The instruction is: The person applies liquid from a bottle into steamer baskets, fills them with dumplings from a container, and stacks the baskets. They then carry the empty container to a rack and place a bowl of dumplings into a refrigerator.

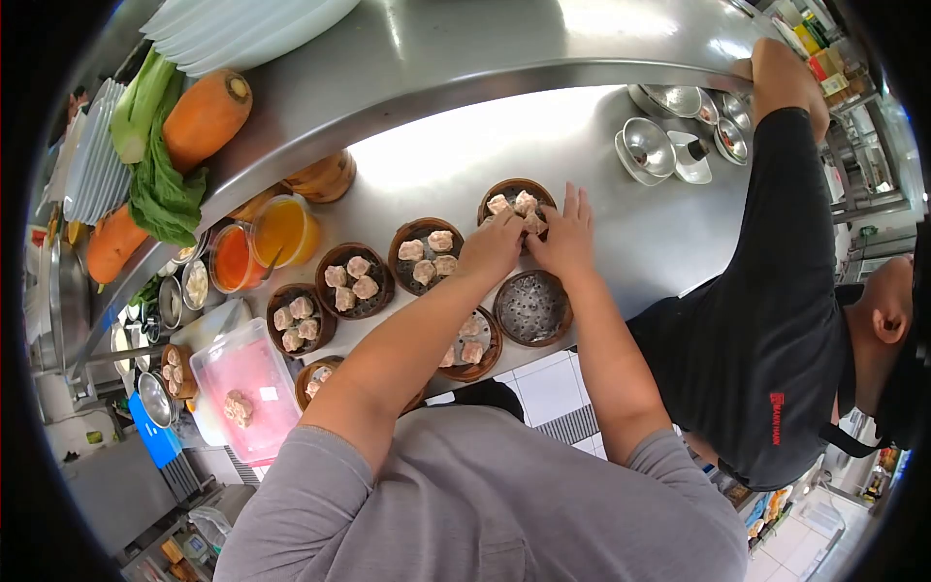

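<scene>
Both my hands are over the far steamer basket (482, 206), which holds several pale dumplings (525, 202). My left hand (492, 247) reaches in from the left, its fingers bent down at the dumplings. Beside it my right hand (565, 233) has its thumb and a finger at a dumpling, with other fingers stretched out. Their fingertips are partly hidden among the dumplings. Just below, a basket with a perforated liner (532, 307) holds no dumplings. Several more baskets of dumplings, one of them a round basket (355, 280), stand to the left.
A pink-bottomed tray (254, 388) with filling lies at the lower left, near orange (283, 231) and red (236, 258) containers. Metal bowls (648, 145) stand at the back right. A steel shelf (436, 48) overhangs the counter. A co-worker in black (766, 320) stands close on the right.
</scene>
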`<act>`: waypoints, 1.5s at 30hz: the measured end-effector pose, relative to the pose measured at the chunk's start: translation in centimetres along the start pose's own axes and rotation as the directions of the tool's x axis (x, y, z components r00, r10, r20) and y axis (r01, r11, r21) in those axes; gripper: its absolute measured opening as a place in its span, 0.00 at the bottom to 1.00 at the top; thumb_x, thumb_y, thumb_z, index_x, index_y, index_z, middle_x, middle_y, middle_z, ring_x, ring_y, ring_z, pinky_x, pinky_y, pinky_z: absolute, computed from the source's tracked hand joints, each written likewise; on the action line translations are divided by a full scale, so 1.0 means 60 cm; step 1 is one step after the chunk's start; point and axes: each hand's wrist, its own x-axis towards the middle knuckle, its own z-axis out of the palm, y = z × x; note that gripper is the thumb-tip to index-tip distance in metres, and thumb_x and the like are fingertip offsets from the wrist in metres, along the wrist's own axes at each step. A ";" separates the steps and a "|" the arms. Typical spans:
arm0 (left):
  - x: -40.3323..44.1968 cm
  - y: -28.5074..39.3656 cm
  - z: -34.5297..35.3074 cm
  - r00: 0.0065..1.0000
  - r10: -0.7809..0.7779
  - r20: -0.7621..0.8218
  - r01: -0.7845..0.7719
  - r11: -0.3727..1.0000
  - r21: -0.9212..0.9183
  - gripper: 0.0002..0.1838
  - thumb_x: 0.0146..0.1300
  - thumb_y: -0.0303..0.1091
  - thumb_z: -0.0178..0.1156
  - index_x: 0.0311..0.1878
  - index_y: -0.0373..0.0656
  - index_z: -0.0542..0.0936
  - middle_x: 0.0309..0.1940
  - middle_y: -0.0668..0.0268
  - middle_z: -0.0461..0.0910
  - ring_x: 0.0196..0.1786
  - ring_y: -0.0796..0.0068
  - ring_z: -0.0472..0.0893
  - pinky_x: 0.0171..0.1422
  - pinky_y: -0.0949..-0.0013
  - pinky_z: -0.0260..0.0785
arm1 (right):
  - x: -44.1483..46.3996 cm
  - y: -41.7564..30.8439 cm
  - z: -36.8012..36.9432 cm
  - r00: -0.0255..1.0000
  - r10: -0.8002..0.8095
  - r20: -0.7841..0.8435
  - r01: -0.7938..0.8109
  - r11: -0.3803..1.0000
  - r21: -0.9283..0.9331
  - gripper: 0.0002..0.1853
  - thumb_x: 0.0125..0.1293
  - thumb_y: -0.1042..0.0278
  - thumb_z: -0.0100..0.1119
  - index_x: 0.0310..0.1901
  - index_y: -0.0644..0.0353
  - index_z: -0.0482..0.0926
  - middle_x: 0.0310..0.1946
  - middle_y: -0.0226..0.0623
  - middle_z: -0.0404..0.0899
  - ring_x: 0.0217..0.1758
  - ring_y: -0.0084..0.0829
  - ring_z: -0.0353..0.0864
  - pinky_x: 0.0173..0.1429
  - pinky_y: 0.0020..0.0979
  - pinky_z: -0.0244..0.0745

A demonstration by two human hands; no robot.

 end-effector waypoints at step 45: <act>-0.930 -0.448 -0.504 0.490 -0.866 -0.099 0.280 0.264 -0.923 0.19 0.76 0.38 0.69 0.62 0.37 0.83 0.48 0.63 0.88 0.48 0.73 0.87 0.54 0.68 0.80 | -0.376 -0.989 0.087 0.464 -0.508 0.726 -0.777 0.160 0.609 0.21 0.79 0.66 0.64 0.67 0.67 0.77 0.51 0.39 0.85 0.50 0.29 0.88 0.50 0.31 0.86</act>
